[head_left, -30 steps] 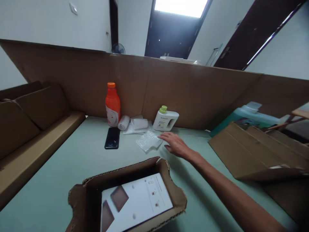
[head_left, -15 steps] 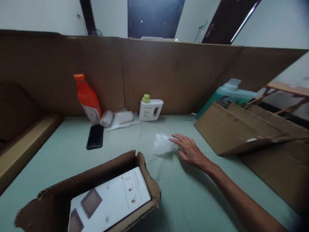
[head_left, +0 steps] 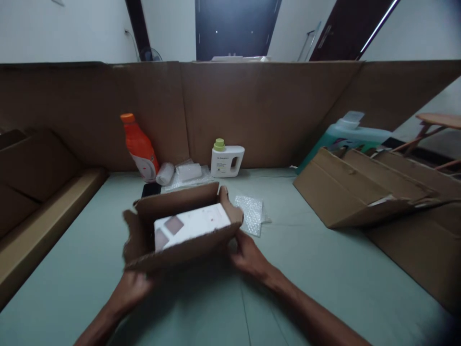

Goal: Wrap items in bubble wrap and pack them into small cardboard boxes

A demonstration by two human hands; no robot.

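Observation:
An open cardboard box (head_left: 187, 252) is gripped at its lower edges by both of my hands, tilted so its inside faces me. Within it lies a white printed carton (head_left: 196, 223) with brownish squares on its face. My left hand (head_left: 135, 283) is closed on the near left bottom of the box, its fingers partly hidden underneath. At the right end, my right hand (head_left: 247, 254) holds the lower corner. Just beyond the box's right end, a piece of bubble wrap (head_left: 250, 214) lies flat on the table.
A red bottle (head_left: 140, 149), a white roll (head_left: 165, 174) and a white jug (head_left: 227, 161) stand or lie along the cardboard wall (head_left: 270, 105). A phone (head_left: 151, 189) is partly covered by the box. Folded cardboard (head_left: 345, 187) and a teal container (head_left: 360, 137) occupy the right.
My right hand has left the bubble wrap and taken hold of the box. My left hand has come into view on it. The box has moved away from me and slightly right.

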